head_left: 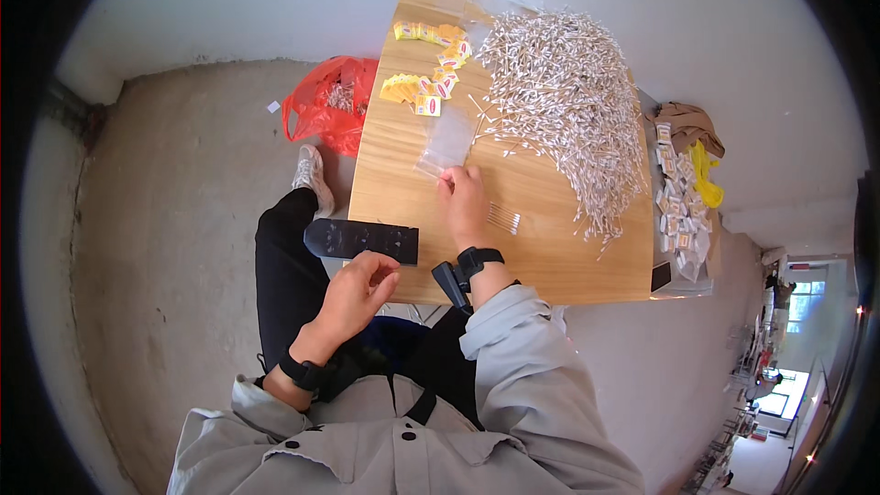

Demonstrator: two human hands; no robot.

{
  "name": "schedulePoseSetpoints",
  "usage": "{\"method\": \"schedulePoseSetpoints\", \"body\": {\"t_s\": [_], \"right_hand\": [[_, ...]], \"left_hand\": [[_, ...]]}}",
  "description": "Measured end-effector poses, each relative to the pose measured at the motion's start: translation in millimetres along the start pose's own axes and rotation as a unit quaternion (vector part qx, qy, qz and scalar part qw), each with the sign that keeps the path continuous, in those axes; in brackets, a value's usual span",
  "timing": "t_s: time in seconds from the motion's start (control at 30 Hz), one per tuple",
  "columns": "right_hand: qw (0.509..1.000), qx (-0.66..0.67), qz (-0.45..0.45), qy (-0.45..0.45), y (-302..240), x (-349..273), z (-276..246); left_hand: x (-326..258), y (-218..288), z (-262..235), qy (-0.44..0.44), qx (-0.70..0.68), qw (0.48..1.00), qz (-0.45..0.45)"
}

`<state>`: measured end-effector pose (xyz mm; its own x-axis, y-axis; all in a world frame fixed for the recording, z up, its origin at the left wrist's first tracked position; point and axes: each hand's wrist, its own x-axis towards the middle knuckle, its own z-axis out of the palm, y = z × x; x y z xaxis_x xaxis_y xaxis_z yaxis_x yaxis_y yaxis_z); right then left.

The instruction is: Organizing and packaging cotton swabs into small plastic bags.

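Observation:
My right hand [465, 208] reaches over the wooden table, its fingertips pinched on the near edge of a clear plastic bag [447, 139]. Beside that hand lies a small row of cotton swabs [504, 218], partly covered by it. My left hand [357, 293] hovers by the near edge of a flat black board [362, 240] with a rounded end. Its fingers are loosely curled, thumb apart, and nothing shows between them. Beyond the bag, a large heap of cotton swabs [573, 96] covers the far right part of the table.
Yellow-and-white printed packets [417, 87] lie at the table's far left. A red plastic bag [335, 119] stands on the floor to the left. Right of the table are small packed boxes [676, 192] and a yellow bag [706, 174]. The table [550, 266] ends close to me.

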<state>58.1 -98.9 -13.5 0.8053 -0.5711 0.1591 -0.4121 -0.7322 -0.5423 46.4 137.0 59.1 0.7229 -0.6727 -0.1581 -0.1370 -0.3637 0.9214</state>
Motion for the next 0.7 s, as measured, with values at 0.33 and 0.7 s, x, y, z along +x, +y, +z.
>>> {"method": "schedulePoseSetpoints", "body": {"t_s": [0.33, 0.7], "right_hand": [[0.991, 0.101, 0.017, -0.087, 12.7, -4.5, -7.1], [0.952, 0.287, 0.027, -0.103, -30.4, -46.9, -33.5]], "left_hand": [[-1.8, -2.3, 8.8, -0.009, -0.003, 1.0, 0.015], [5.9, -23.1, 15.7, 0.044, -0.264, 0.963, -0.04]]}}
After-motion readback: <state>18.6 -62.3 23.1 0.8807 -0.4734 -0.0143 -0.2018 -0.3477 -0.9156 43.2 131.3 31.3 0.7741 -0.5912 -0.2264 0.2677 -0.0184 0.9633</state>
